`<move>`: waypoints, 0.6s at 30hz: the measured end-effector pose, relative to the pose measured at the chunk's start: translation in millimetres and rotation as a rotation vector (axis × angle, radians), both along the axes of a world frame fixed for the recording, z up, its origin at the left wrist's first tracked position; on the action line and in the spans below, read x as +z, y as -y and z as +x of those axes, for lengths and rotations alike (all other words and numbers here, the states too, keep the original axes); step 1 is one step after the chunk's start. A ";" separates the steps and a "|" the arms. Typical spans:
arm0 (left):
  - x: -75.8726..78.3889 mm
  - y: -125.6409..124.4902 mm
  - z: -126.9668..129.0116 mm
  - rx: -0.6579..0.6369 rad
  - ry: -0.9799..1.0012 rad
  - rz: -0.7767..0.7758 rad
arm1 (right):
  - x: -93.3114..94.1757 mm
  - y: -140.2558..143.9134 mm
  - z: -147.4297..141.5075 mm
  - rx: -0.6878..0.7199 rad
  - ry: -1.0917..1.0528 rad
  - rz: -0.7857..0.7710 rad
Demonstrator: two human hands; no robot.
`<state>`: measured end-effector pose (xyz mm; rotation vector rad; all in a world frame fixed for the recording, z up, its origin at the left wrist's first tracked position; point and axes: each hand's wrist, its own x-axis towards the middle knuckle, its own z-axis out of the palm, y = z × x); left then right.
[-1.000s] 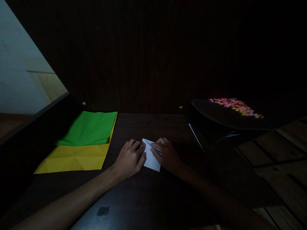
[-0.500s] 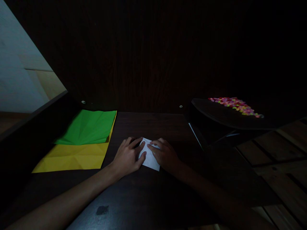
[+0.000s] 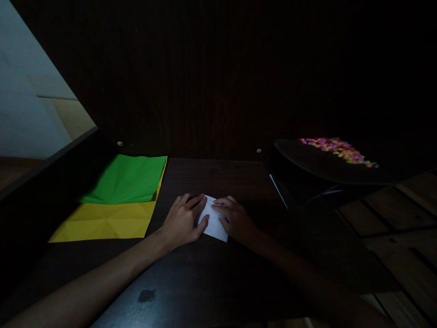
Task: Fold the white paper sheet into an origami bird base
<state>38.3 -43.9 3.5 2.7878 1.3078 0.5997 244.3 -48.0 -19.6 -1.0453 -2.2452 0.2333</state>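
A small piece of folded white paper (image 3: 215, 228) lies on the dark wooden tabletop, with creases showing near its top. Over its left edge rests my left hand (image 3: 186, 218), fingers stretched and thumb apart, pressing on the sheet. From the other side my right hand (image 3: 235, 221) reaches onto the paper with its fingers spread, the fingertips touching its upper right part. Neither hand is wrapped around anything. Parts of the paper's left and right edges are hidden under the fingers.
A green sheet (image 3: 129, 180) overlaps a yellow sheet (image 3: 105, 223) on the left. Behind stands a dark wooden panel (image 3: 205, 91). At right, a dark curved object (image 3: 303, 161) bears a multicoloured decoration (image 3: 341, 150). Slatted wood (image 3: 399, 218) lies beyond the table's right side.
The fingers of my right hand have shifted slightly on the paper, its thumb now lower and further right. My left hand has hardly moved, its index finger now closer to the paper's top.
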 end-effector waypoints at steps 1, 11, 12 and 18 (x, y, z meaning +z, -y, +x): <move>0.0 0.1 0.1 -0.003 0.001 -0.003 | 0.0 0.1 -0.1 0.002 0.007 -0.001; 2.2 0.8 1.0 -0.032 -0.058 -0.015 | 3.4 0.3 0.9 0.059 0.018 0.049; 2.4 0.7 1.0 -0.034 -0.058 -0.012 | 4.1 0.2 1.4 0.063 0.030 0.046; 2.3 0.6 -0.3 -0.031 -0.033 -0.018 | 4.3 -0.3 2.8 0.062 0.042 0.055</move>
